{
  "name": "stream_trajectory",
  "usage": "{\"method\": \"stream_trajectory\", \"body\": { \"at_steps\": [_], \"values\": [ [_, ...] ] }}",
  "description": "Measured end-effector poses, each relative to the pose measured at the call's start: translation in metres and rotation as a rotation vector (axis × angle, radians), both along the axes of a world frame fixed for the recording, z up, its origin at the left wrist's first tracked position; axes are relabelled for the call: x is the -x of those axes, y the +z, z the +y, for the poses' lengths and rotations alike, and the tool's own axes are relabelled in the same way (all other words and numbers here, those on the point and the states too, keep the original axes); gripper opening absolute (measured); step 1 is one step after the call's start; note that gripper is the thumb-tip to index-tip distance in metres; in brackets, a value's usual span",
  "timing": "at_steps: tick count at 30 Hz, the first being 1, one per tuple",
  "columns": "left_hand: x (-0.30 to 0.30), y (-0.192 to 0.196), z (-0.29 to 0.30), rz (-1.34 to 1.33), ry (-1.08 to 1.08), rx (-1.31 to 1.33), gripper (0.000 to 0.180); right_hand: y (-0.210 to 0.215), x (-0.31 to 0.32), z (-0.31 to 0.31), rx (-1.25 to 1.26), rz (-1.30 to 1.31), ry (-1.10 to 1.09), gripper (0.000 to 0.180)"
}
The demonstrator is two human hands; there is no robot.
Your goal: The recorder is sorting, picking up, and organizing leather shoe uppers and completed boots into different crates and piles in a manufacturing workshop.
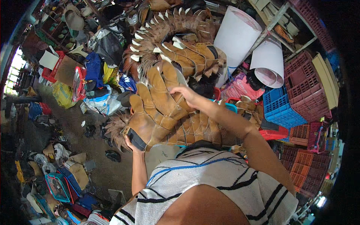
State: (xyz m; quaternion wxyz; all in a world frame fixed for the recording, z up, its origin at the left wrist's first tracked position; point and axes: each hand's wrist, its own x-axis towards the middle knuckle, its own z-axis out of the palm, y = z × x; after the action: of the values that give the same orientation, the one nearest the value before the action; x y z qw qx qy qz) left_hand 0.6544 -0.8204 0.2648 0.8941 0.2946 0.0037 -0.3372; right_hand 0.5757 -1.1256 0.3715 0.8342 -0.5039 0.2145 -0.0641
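Observation:
A nested row of brown suede shoe uppers (150,101) with long rounded tongues lies across both my hands, in front of my body. My left hand (135,144) holds its near left end, beside a black patch at an upper's heel; the fingers are partly hidden underneath. At the far end, my right hand (185,96) grips the row's right edge, its fingertips on the suede. Beneath and to the right runs another row of tan uppers (195,127). A third, curved row of darker brown uppers (161,30) with pale tongues lies beyond.
Two big white rolls (238,35) (268,62) stand at the far right. Blue crates (283,107) and dark red crates (307,88) are stacked on the right. Bags (103,99) crowd the far left; a teal-rimmed basket (58,187) sits at the near left.

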Motion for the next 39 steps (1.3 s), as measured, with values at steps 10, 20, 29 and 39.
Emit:
{"method": "stream_trajectory", "body": {
  "at_steps": [10,20,29,39],
  "values": [
    [-0.033,-0.064,0.025,0.035,-0.128,-0.259,0.082,-0.086,0.027,-0.036,0.277,0.291,-0.077,0.055],
    [-0.042,-0.088,0.037,0.048,-0.142,-0.104,0.082,-0.049,-0.054,-0.122,1.921,0.537,-0.297,0.088],
    [-0.036,-0.075,0.029,0.010,-0.162,-0.119,0.091,-0.078,-0.128,-0.165,1.433,1.081,-0.142,0.087],
    [-0.045,-0.102,0.041,-0.008,-0.168,-0.189,0.093,-0.123,-0.119,-0.216,1.909,0.899,-0.302,0.016]
  ]
}}
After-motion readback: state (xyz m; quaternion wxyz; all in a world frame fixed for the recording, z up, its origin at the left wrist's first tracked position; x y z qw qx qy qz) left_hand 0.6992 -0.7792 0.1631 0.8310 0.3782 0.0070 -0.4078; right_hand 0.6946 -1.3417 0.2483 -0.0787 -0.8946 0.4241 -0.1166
